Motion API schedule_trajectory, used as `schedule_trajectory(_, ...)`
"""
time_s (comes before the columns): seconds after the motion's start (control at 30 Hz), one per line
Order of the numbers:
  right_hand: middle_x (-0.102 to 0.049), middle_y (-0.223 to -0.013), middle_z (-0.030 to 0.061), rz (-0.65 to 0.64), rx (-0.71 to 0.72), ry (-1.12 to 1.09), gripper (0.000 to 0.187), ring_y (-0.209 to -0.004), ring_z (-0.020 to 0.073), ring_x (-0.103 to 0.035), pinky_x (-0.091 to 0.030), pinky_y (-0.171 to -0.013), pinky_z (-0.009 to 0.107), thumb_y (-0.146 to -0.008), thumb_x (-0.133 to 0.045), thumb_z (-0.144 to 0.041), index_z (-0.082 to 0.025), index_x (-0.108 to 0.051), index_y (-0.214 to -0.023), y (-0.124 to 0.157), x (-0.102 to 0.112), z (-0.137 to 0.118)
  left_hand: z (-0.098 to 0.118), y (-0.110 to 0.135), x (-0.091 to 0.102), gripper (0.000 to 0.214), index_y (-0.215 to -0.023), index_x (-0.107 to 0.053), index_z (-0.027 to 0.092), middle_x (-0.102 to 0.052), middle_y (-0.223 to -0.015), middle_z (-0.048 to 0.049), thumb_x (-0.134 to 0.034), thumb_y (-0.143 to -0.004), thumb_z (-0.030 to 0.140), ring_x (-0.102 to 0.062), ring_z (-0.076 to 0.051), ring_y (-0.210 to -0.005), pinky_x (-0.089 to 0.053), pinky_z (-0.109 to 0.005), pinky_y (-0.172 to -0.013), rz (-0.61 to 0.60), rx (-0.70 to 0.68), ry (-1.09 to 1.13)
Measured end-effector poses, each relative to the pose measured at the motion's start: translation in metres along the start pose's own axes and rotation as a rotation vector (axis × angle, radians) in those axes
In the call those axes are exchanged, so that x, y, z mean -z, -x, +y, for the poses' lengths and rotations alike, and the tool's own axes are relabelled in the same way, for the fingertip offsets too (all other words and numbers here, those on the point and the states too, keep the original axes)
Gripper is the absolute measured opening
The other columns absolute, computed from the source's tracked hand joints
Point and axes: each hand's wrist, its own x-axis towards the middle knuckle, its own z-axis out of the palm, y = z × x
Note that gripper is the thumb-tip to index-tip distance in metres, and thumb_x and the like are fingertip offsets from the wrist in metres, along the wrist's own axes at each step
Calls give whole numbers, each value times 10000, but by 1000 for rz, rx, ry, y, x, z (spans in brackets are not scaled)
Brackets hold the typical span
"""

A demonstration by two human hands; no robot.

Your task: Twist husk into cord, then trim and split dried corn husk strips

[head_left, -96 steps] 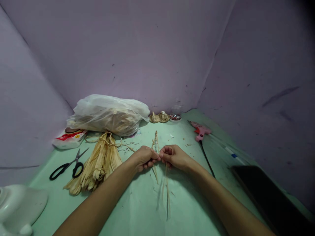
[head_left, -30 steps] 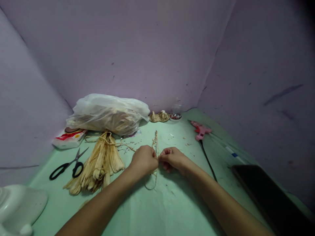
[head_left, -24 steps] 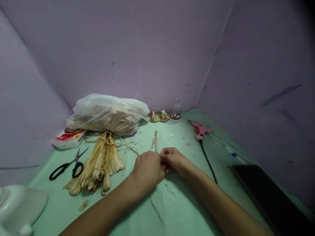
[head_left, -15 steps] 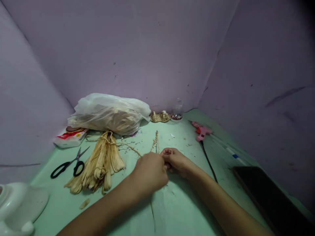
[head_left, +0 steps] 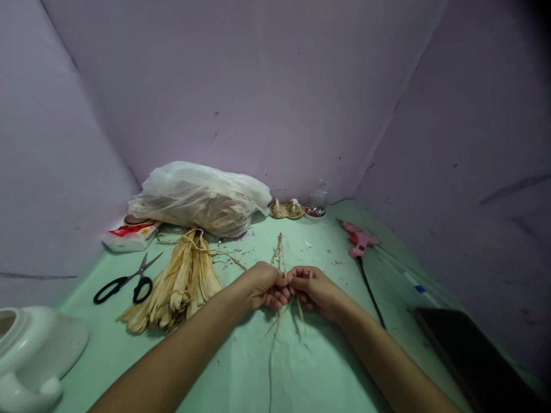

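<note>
Near the middle of the table, my left hand (head_left: 269, 287) and my right hand (head_left: 312, 288) meet with fingertips pinched together on thin straw-coloured fibre strands (head_left: 279, 246). The strands form a narrow loop with a knotted top beyond my fingers, and loose ends hang below toward me. Exactly where each strand runs between the fingers is hidden. A bundle of dried, pale yellow husk-like strips (head_left: 185, 281), tied at the top, lies left of my left forearm. From its tie a twisted cord (head_left: 230, 256) runs toward my left hand.
Black-handled scissors (head_left: 129, 279) lie open left of the bundle. Behind are a white plastic bag (head_left: 202, 198), a small woven piece (head_left: 287, 209) and a tub of small beads (head_left: 315, 212). Rightward lie a pink glue gun (head_left: 359, 238) and a dark flat object (head_left: 469, 350). A white ceramic piece (head_left: 38, 350) stands front left.
My left hand has turned so its fingers show and has lowered against my right fingertips. Loose strand ends now show below the hands. The whole view has shifted slightly.
</note>
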Motion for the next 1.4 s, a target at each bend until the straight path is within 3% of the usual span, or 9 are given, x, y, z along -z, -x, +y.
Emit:
schedule_trajectory(0.2, -462, -506, -57, 1, 109, 237, 82, -347, 42, -324, -257, -335, 172, -696, -493, -237, -158, -470, -700, -2, 3, 0, -2, -6, 7, 177, -467, -456, 131, -404, -334, 43, -461, -627, 57, -371, -61, -261, -257, -165, -259, 97, -91, -85)
schedule_trajectory(0.43, -558, -614, -1, 127, 471, 795, 94, -552, 91, -439, -308, -518, 199, -736, -452, -150, -147, -542, -708, 3, 4, 0, -1, -6, 7, 163, -453, -450, 143, -406, -300, 40, -480, -595, 68, -373, -82, -240, -282, -187, -256, 106, -100, -154)
schedule_trajectory(1.17, -620, -712, 52, 146, 499, 968, 146, -598, 113, -483, -301, -551, 205, -770, -423, -144, -145, -568, -789, 11, 4, -4, -8, -6, 6, 64, -493, -490, 147, -399, -335, 56, -466, -539, 109, -311, -56, -255, -174, -186, -278, 133, -215, -210)
schedule_trajectory(1.4, -662, -760, 69, 231, 413, 1213, 188, -659, 163, -550, -265, -540, 246, -746, -454, -209, -184, -634, -794, 18, 4, -14, -8, -9, 1, 95, -459, -471, 142, -342, -292, 77, -497, -530, 84, -246, -33, -271, -142, -186, -312, 217, -250, -198)
